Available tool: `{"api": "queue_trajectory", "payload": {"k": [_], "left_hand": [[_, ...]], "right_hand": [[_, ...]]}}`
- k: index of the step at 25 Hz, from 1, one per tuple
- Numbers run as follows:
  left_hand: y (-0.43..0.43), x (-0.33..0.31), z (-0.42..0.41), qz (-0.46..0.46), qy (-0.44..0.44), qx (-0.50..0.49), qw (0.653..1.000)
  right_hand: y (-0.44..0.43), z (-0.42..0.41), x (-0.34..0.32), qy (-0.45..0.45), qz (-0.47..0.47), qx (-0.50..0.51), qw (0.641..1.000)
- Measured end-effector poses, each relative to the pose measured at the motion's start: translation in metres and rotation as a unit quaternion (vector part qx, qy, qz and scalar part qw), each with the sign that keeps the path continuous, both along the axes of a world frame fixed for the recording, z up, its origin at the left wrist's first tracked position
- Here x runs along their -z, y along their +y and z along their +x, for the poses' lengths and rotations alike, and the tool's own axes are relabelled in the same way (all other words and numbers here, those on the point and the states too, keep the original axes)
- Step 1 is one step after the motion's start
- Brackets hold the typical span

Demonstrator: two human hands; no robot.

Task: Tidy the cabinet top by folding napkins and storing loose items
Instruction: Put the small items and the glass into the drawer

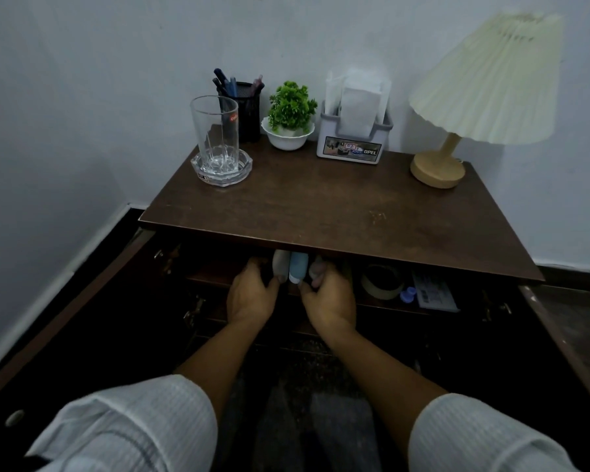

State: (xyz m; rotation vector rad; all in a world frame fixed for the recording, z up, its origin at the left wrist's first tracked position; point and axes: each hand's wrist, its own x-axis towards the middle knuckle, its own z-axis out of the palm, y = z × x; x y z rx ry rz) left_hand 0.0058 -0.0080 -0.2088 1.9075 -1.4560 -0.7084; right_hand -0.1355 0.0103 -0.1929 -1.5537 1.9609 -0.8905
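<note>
Small bottles (298, 267) at 12 o'clock of your left hand (249, 296) and right hand (329, 299) sit half-hidden under the cabinet top (321, 212); I cannot tell either grip in the shadow.

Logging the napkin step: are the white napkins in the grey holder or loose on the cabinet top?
In: the white paper napkins stand upright inside the grey plastic holder; none lie on the dark wooden cabinet top.

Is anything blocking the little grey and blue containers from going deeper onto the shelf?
Nothing visible does. The tan tape roll lies right of the containers, apart; farther in is hidden under the brown wooden cabinet top.
</note>
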Motion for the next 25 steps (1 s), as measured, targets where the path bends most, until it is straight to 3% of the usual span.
{"api": "queue_trajectory", "payload": {"k": [2,5,9,25], "left_hand": [[0.008,0.002,0.002,-0.014,-0.017,0.006,1.0],[0.02,0.009,0.006,-0.045,-0.117,0.076,0.989],[0.024,0.017,0.009,-0.018,-0.218,0.166,0.961],[0.014,0.03,0.011,-0.004,-0.222,0.215,0.951]], "right_hand": [[0.01,-0.005,0.005,0.043,-0.002,-0.035,0.998],[0.02,-0.009,0.014,0.122,0.003,-0.134,0.984],[0.021,-0.008,0.021,0.186,0.019,-0.198,0.962],[0.008,-0.008,0.041,0.219,0.039,-0.207,0.953]]}}
